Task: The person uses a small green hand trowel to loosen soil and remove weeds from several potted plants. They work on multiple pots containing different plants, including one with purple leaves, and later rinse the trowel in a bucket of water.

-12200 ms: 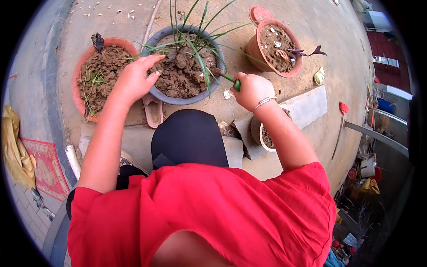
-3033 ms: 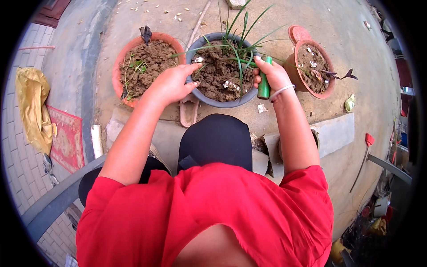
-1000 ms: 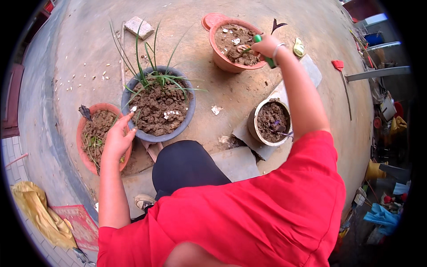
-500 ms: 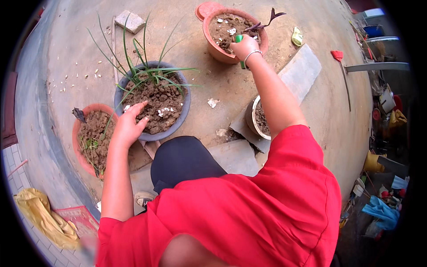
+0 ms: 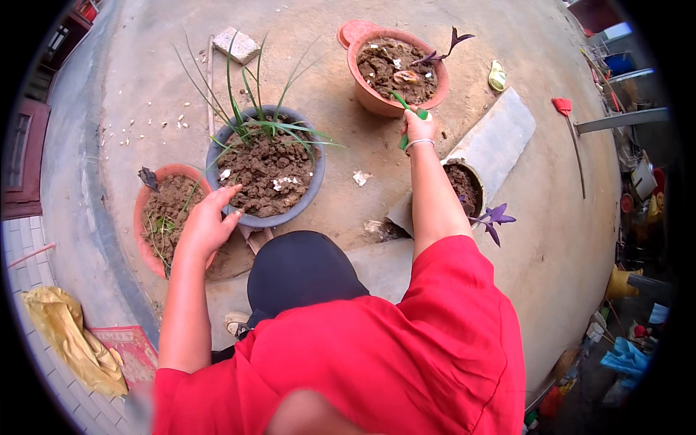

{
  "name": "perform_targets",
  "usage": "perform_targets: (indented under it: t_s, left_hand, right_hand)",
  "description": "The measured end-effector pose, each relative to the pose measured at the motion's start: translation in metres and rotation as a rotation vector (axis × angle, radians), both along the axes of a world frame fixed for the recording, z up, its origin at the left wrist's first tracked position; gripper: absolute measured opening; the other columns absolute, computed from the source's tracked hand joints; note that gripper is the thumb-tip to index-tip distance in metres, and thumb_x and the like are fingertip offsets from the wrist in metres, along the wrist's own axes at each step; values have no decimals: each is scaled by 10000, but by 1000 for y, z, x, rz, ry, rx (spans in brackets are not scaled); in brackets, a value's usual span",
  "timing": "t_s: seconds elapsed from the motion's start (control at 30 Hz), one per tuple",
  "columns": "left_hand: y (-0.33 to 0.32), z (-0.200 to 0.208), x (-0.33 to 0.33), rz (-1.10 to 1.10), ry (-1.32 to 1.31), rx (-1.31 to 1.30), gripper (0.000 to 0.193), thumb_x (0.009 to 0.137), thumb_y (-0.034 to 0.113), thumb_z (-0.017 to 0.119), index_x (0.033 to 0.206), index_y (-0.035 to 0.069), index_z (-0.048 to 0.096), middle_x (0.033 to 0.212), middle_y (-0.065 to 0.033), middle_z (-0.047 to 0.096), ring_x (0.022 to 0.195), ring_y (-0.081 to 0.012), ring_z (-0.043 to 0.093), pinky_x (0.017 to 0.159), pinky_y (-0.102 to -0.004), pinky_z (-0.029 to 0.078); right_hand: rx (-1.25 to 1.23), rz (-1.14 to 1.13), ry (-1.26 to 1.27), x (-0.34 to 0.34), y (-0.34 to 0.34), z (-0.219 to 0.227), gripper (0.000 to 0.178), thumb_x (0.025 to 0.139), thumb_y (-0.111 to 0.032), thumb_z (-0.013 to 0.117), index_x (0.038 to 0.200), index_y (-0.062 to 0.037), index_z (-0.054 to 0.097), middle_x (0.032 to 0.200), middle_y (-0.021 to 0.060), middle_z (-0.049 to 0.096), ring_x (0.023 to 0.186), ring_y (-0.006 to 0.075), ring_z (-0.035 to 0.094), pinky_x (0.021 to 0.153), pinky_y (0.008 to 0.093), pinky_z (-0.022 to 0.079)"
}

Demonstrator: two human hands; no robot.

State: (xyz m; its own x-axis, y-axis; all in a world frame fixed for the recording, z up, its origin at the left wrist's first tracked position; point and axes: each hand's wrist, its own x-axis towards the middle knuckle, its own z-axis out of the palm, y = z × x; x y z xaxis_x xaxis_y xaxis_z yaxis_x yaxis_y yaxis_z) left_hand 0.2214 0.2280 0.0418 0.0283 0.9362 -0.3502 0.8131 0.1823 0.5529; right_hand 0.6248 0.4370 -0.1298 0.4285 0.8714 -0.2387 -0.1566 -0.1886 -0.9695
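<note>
My right hand (image 5: 420,127) is closed around a slim green hand tool (image 5: 399,98), just short of the near rim of a terracotta-coloured pot (image 5: 378,101). The exact kind of tool is not clear. Soil with white bits and an orange-brown piece fills that pot, and a purple-leaved stem (image 5: 444,49) leans out of its right side. My left hand (image 5: 207,223), fingers apart and holding nothing, reaches the lower left rim of a blue-grey pot (image 5: 319,170). Long green blades of a grassy plant (image 5: 250,119) rise from its crumbly soil.
Beside my left forearm stands a smaller reddish pot (image 5: 143,239) with wilted greenery. A pale pot (image 5: 478,180) with a purple plant sits by a stone slab (image 5: 500,134). A block (image 5: 236,46), a slipper (image 5: 496,75) and a red-headed tool (image 5: 562,106) lie farther out.
My right hand has drawn back toward me, out from over the terracotta-coloured pot, still gripping the green tool. My left hand stays by the blue-grey pot. The whole view has shifted slightly.
</note>
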Motion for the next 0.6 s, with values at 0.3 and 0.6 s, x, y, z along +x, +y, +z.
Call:
perform_targets:
  t_s: [0.3,0.6]
  left_hand:
    - [-9,0,-3,-6,24,5,495,817,80,663,1302,93,562,1309,-166,566,1219,-312,538,1035,-370,419]
    - [-6,1,-1,7,10,13,504,818,92,667,1310,107,558,1305,-162,570,1224,-311,534,1035,-373,415]
  right_hand:
    - [-84,-130,480,24,6,30,144,859,-133,629,858,-90,492,626,23,500,460,138,479,412,321,409]
    - [28,-117,421,15,7,57,135,823,-102,629,816,-78,497,619,31,509,446,148,487,415,316,413]
